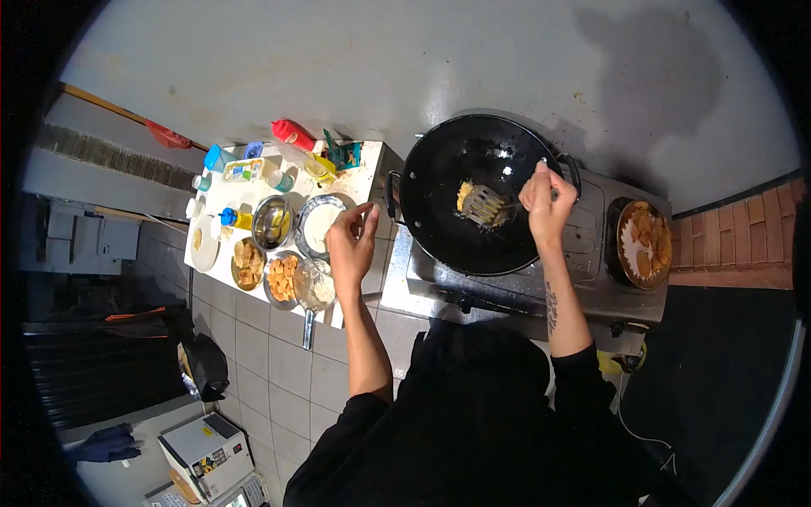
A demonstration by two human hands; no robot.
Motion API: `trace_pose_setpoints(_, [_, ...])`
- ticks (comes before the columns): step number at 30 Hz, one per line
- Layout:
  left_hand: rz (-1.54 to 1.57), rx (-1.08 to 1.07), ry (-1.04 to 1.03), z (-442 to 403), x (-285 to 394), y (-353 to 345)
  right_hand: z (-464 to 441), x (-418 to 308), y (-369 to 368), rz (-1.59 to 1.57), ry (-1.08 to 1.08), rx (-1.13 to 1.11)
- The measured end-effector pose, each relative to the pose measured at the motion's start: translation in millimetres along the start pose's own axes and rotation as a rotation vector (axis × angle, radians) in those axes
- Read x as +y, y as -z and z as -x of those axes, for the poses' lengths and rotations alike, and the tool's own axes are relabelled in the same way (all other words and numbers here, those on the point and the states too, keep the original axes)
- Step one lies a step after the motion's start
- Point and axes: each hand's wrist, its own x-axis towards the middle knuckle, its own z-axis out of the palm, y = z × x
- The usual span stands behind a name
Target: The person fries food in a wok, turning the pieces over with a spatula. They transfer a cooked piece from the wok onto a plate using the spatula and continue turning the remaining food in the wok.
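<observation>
In the head view, I have the right hand [551,207] closed firmly round the handle of a slotted metal turner [486,206], its blade low in the black wok [443,165]. The left hand [350,245] is loosely curled beside the metal bowl of white liquid [320,228], on the left part of the scene; I see nothing in that grip.

For scooping here, I would keep the blade flat to the curved wall, lift from beneath in short strokes, and hold the left wrist clear of the wok's rim.

The small fried piece [465,194] lies at the blade's left edge, near the middle of the wok; I cannot tell whether it rests on the metal or only against it. It looks golden and rough-edged, with browner bits by the blade's near side. The wok's inside is dark and glossy, with bright glints to the far right. More browned pieces [664,241] sit on a plate at the right of the stove [435,270].
</observation>
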Motion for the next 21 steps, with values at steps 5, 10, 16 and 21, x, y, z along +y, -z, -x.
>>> trace_pose_setpoints(5, [-0.102, 0.045, -0.171, -16, 2, -9, -2, -9, 10, -0.054, 0.126, -0.01])
trace_pose_setpoints(10, [-0.201, -0.002, -0.099, -32, 7, -19, 5, 1, 6, 0.009, 0.056, -0.017])
trace_pose_setpoints(16, [-0.278, -0.107, -0.05, -41, 13, -24, 6, 11, 9, 0.046, 0.021, -0.068])
trace_pose_setpoints(21, [-0.272, -0.092, -0.083, -43, 6, -28, -6, 5, 16, 0.057, 0.058, 0.004])
